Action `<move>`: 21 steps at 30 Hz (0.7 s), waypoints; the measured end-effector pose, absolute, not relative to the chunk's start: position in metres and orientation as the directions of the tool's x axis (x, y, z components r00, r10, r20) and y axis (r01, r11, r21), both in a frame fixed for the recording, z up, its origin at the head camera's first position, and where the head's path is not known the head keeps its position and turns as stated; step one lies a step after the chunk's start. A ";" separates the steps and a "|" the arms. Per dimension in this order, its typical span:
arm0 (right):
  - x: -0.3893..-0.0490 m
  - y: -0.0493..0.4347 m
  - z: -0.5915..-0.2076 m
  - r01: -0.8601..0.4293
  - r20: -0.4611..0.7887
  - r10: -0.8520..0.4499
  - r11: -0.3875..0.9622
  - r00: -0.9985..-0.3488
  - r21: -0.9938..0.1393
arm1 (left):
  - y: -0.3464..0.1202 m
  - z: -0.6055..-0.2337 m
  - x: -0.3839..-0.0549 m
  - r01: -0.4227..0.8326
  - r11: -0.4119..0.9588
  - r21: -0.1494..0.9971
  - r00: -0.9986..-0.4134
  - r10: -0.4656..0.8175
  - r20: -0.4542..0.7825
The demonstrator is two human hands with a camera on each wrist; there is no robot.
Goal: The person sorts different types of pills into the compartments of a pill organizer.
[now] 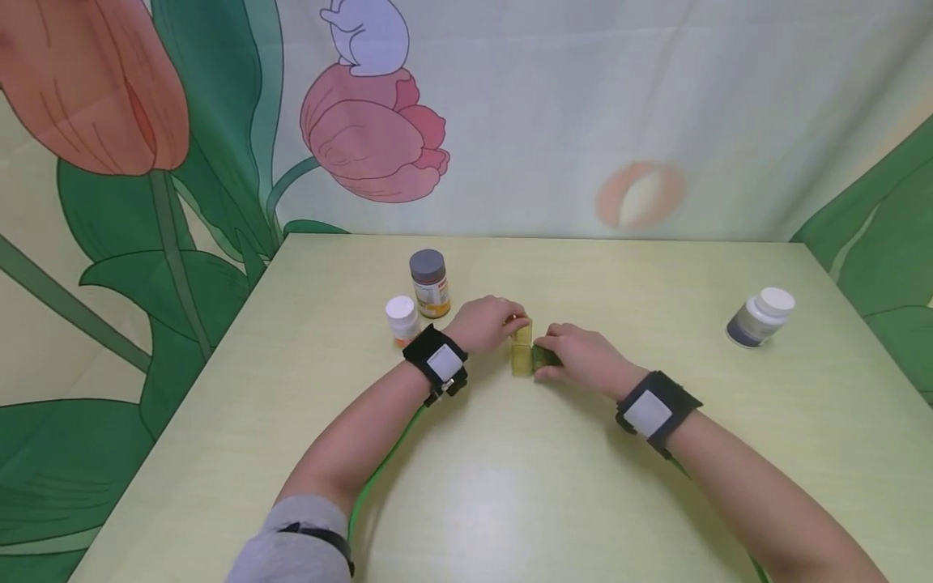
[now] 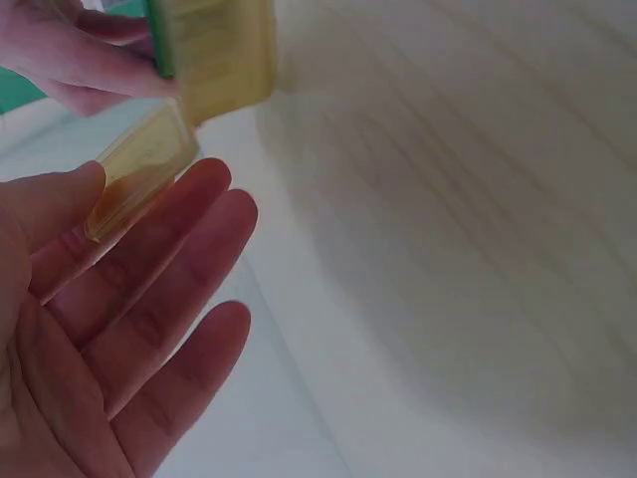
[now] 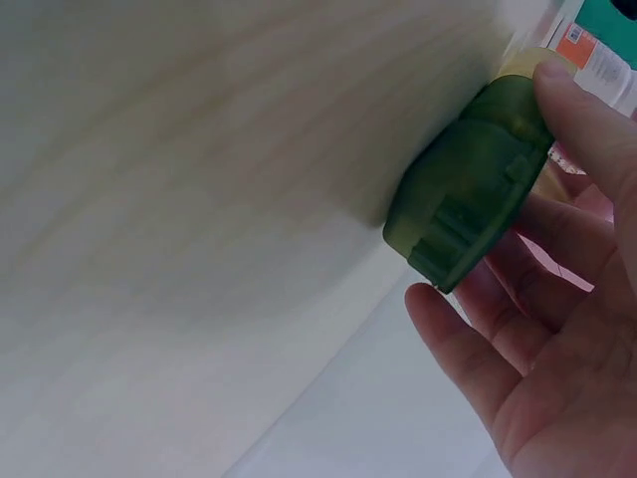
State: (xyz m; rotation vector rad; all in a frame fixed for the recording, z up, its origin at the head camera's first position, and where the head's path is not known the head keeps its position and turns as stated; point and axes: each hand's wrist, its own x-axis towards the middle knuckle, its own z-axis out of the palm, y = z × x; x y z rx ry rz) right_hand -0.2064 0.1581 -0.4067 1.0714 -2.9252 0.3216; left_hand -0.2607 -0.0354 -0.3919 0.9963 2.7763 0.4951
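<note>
A small plastic pill box stands on the table between the two hands, with a yellow compartment [image 1: 521,361] and a dark green compartment [image 1: 543,357] side by side. The yellow lid [image 2: 149,164] is swung up from its compartment. My left hand [image 1: 483,325] pinches that lid between thumb and forefinger, the other fingers spread loosely below. My right hand [image 1: 586,360] grips the green end [image 3: 473,179] of the box, thumb on one side and fingertips on the other. The inside of the yellow compartment is hidden.
Just left of the left hand stand a small white-capped bottle [image 1: 402,320] and a taller grey-capped bottle [image 1: 430,283]. Another white-capped bottle [image 1: 760,317] stands far right on the pale table [image 1: 466,502]. A printed curtain [image 1: 554,121] hangs behind the table's back edge.
</note>
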 end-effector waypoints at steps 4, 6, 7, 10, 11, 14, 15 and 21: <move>-0.207 0.158 -0.408 -0.643 0.086 -0.640 0.742 -0.764 -0.188 | -0.032 -0.395 -0.264 0.538 0.769 0.346 -0.808 0.587 -0.049; -0.207 0.158 -0.408 -0.640 0.085 -0.638 0.744 -0.766 -0.192 | -0.032 -0.397 -0.265 0.520 0.772 0.365 -0.816 0.575 -0.053; -0.206 0.158 -0.409 -0.637 0.082 -0.635 0.746 -0.768 -0.193 | -0.032 -0.398 -0.266 0.513 0.768 0.385 -0.818 0.573 -0.053; -0.206 0.160 -0.410 -0.618 0.063 -0.620 0.759 -0.782 -0.205 | -0.034 -0.401 -0.266 0.501 0.735 0.457 -0.813 0.581 -0.043; -0.206 0.160 -0.410 -0.609 0.053 -0.613 0.765 -0.788 -0.211 | -0.036 -0.401 -0.265 0.499 0.720 0.481 -0.810 0.585 -0.034; -0.204 0.163 -0.411 -0.571 0.024 -0.584 0.782 -0.811 -0.248 | -0.041 -0.401 -0.262 0.506 0.678 0.533 -0.802 0.598 0.001; -0.204 0.165 -0.412 -0.553 0.016 -0.571 0.789 -0.821 -0.267 | -0.044 -0.399 -0.259 0.510 0.667 0.543 -0.800 0.599 0.015; -0.193 0.185 -0.405 -0.449 0.002 -0.485 0.808 -0.874 -0.381 | -0.061 -0.394 -0.240 0.505 0.611 0.610 -0.808 0.583 0.085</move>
